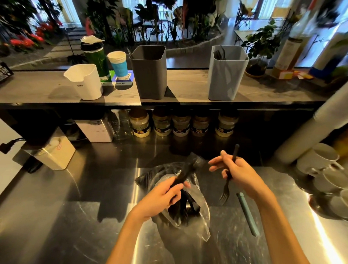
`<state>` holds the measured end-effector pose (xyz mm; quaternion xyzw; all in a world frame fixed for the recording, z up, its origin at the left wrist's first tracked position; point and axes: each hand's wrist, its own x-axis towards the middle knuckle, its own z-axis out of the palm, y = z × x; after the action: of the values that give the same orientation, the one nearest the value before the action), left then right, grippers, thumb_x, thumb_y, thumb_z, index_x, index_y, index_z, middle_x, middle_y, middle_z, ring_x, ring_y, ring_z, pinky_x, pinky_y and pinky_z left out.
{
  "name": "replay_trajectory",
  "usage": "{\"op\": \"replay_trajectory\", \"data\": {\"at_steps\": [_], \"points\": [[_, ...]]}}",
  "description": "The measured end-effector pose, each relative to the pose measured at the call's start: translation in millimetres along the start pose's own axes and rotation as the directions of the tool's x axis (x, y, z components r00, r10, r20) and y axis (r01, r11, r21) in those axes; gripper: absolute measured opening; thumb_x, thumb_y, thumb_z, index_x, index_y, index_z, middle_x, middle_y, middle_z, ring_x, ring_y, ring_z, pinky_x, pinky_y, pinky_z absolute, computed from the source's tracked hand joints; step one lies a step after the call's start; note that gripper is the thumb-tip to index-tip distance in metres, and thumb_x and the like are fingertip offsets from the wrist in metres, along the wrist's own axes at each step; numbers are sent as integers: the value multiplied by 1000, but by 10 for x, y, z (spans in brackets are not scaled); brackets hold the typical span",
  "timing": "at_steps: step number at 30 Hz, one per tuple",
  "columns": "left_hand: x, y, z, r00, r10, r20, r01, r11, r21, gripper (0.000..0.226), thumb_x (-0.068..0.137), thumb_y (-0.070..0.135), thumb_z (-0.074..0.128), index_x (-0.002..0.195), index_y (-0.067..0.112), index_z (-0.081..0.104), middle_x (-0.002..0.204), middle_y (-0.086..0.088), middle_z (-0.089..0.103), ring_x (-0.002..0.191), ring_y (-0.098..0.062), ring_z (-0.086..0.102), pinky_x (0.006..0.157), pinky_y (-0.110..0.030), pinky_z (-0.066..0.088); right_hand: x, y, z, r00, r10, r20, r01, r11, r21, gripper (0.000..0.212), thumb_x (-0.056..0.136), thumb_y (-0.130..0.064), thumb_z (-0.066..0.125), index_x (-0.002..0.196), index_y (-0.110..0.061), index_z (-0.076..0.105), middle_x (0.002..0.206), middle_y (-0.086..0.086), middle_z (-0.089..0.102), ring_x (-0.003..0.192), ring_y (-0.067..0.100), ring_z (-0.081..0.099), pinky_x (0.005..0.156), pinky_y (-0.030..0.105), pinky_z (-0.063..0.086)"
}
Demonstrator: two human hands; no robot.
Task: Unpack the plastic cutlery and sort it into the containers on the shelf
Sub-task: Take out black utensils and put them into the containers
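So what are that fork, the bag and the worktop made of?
The fork looks like matte black plastic: thin and dull. The bag looks like thin clear plastic film, crinkled and see-through. The worktop is probably stainless steel: shiny, scratched, mirror-like.

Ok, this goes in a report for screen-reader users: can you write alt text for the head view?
A person's right hand holds a black plastic fork, tines down, while the left hand grips black cutlery above a clear plastic bag on a steel counter. On the shelf behind stand a dark grey container and a light grey container.
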<state>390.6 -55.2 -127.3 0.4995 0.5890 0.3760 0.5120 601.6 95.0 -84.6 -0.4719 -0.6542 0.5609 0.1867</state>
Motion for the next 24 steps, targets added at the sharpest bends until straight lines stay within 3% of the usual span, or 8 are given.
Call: {"op": "replay_trajectory", "data": {"at_steps": [4,7,9,11,13,17,20,24], "points": [[-48,109,35,996,17,-84,-43,950,-309,31,110,25,36,126,13,60,80,-10,55,51,-14,35,46,-27,20,-46,4,81,992,-27,-119,47,984,171,60,111,-41,22,99,-18,76,99,-1,78,79,15,71,68,25,51],[-36,148,90,990,36,-136,-90,903,-420,33,109,21,37,126,4,61,89,-15,61,54,-15,48,41,-22,26,-83,36,159,963,-20,-268,75,978,196,62,110,-35,21,90,-21,78,81,7,69,72,16,57,63,27,44],[-21,150,122,985,35,-168,-109,884,-454,33,108,19,38,125,3,62,95,-18,65,59,-18,53,41,-21,31,-114,81,203,952,-1,-306,94,952,290,51,109,-30,30,91,-19,76,63,11,46,61,12,44,53,25,36],[-14,148,157,978,27,-207,-122,878,-463,32,108,19,40,125,4,62,99,-19,68,64,-23,57,45,-22,38,-166,102,253,945,0,-326,133,913,386,31,108,-23,42,98,-16,71,60,4,48,55,11,46,46,21,39],[-17,159,182,971,20,-238,-131,878,-461,30,107,18,42,125,4,62,100,-18,69,69,-26,60,51,-26,46,-233,90,309,940,-19,-340,171,890,423,15,104,-22,55,100,-13,66,66,3,65,59,15,62,51,21,50],[-21,176,209,961,23,-276,-144,893,-426,26,106,17,46,124,6,61,98,-14,69,69,-26,62,63,-34,52,-330,73,428,943,-53,-329,212,856,472,16,99,-23,62,106,-9,67,95,8,78,84,20,76,67,24,57],[-1,157,242,944,-15,-330,-151,869,-472,26,107,16,43,124,4,59,87,-13,61,64,-22,54,59,-31,46,-358,79,512,959,-67,-274,209,823,528,19,102,-15,56,115,-8,67,107,7,78,97,22,75,71,23,57],[52,129,260,928,-100,-359,-140,800,-584,26,107,14,41,121,3,59,73,-2,46,55,-12,35,48,-22,29,-403,89,608,969,-131,-208,219,845,488,18,100,-7,58,116,-8,65,110,4,78,92,15,73,70,18,55]]}}
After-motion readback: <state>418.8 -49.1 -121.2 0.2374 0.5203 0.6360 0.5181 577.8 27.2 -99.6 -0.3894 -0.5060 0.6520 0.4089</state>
